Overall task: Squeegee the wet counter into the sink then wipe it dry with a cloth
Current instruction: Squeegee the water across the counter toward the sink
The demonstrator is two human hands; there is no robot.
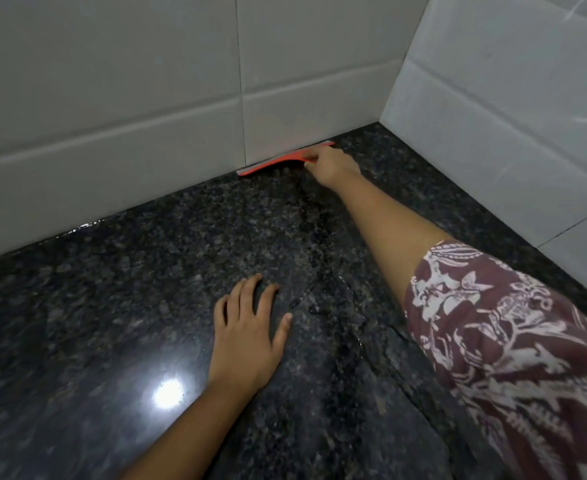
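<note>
Squeegee step, stroke start.
At upper centre, red flat squeegee (285, 161) is gripped by right hand (333, 166) against white tiled wall (146, 98); left hand (247, 337) lies spread-fingered on wet dark granite tabletop (112, 306). Pull toward unseen sink needed next.

The right hand (331, 166) grips a flat red plastic squeegee (278, 162) against the grey tiled wall (112, 98) at the speckled black granite counter (146, 271)'s back edge; the left hand (247, 336) rests flat nearer.

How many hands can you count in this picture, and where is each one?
2. The left hand lies flat on the dark counter, near the middle. The right hand reaches to the back wall, gripping the red squeegee. No others show.
</note>
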